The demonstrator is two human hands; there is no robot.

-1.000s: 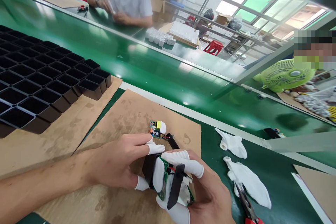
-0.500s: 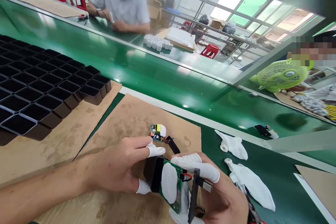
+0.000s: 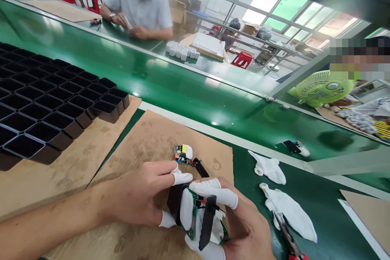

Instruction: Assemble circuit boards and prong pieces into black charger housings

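My left hand (image 3: 146, 195), with white finger cots on thumb and fingers, grips a black plastic case (image 3: 176, 204) lying tilted with its mouth to the right. In my right hand (image 3: 240, 215), also wearing finger cots, is a green circuit board (image 3: 195, 215) with a patch of white filler (image 3: 187, 209). A black end cap (image 3: 208, 222) with a metal plug hangs off the board by short wires. The board's left edge is at the case's mouth, partly inside it. Just beyond lies another circuit board (image 3: 183, 153) wired to a small black part (image 3: 201, 167).
Rows of black cases (image 3: 55, 105) stand at left on cardboard. White gloves (image 3: 289, 211) and red-handled pliers (image 3: 288, 237) lie at right. A green conveyor (image 3: 195, 105) crosses ahead, carrying another board (image 3: 297, 147). A co-worker (image 3: 140, 12) sits opposite; a green fan (image 3: 326, 87) stands far right.
My right hand has moved left, bringing the circuit board further into the case's mouth. The end cap came along. My left hand stays nearly still. The board on the conveyor has shifted left.
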